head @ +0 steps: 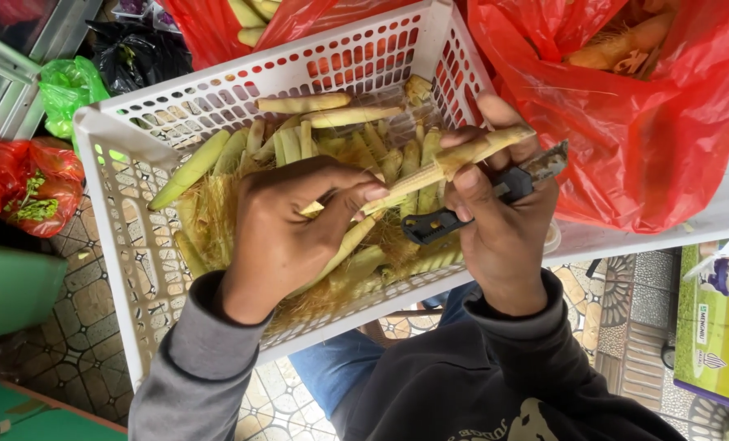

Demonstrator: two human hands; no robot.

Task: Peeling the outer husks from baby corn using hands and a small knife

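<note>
My right hand holds a pale baby corn cob by its thick end, together with a small black-handled knife. The fingers of my left hand pinch the thin tip of the same cob. Both hands hover over a white perforated plastic basket that rests on my lap. Inside it lie several peeled baby corn cobs, yellow-green husks and corn silk.
A red plastic bag with unpeeled corn sits at the right, another red bag at the back. A green bag, a black bag and a small red bag lie at the left on patterned floor tiles.
</note>
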